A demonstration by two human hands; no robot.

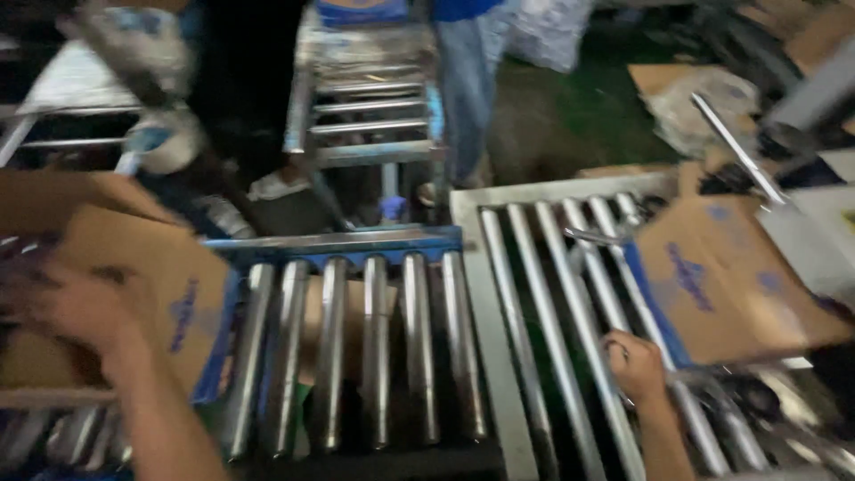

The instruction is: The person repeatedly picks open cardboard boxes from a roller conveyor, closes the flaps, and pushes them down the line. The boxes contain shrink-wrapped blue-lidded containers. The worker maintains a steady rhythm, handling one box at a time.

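On the roller conveyor [374,347], the left hand [76,312] spreads flat on a cardboard box [169,294] at its left end, seemingly steadying it, while the right hand [634,361] curls beside another box [730,281].

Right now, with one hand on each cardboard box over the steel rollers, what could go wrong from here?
1. The right hand rests on the bare steel rollers beside the flat brown cardboard box with blue print; its fingers could get pinched between rollers if they turn.
2. That box overhangs the conveyor's right edge and may slide off.
3. The left hand on the open brown cardboard box is blurred, so its grip looks uncertain and the box might tip.
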